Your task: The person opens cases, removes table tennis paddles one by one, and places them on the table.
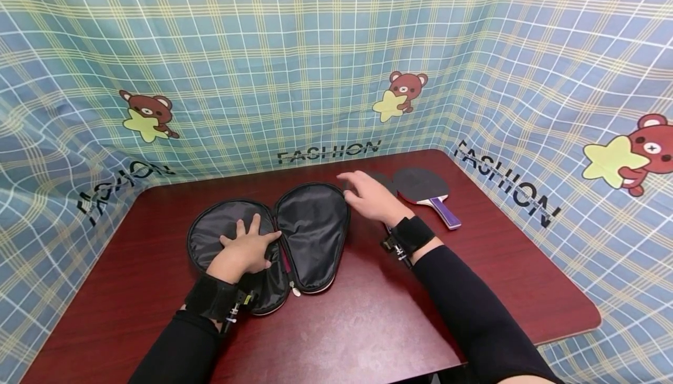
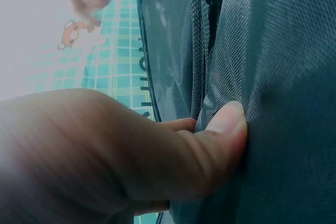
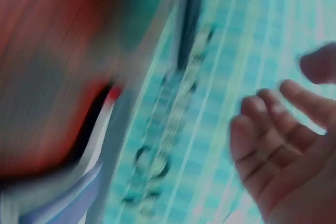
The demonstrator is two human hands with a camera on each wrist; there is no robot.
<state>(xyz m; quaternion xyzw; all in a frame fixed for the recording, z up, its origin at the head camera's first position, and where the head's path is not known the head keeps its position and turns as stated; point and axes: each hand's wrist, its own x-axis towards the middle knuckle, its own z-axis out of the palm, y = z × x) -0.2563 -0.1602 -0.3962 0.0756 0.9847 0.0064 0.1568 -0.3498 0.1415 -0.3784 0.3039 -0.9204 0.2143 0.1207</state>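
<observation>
A black zip case lies unfolded on the table, its two paddle-shaped halves side by side with the dark lining facing up. My left hand rests on the left half, fingers spread. In the left wrist view its thumb lies against the woven lining. My right hand is raised beside the right half's upper edge, holding nothing; its fingers are loosely bent in the right wrist view. Just beyond it lies a table tennis bat with a purple handle; a second bat is mostly hidden behind the hand.
The red-brown table has rounded corners. A checked blue cloth with bears and lettering hangs around its back and sides. A zip pull sticks out at the case's near end.
</observation>
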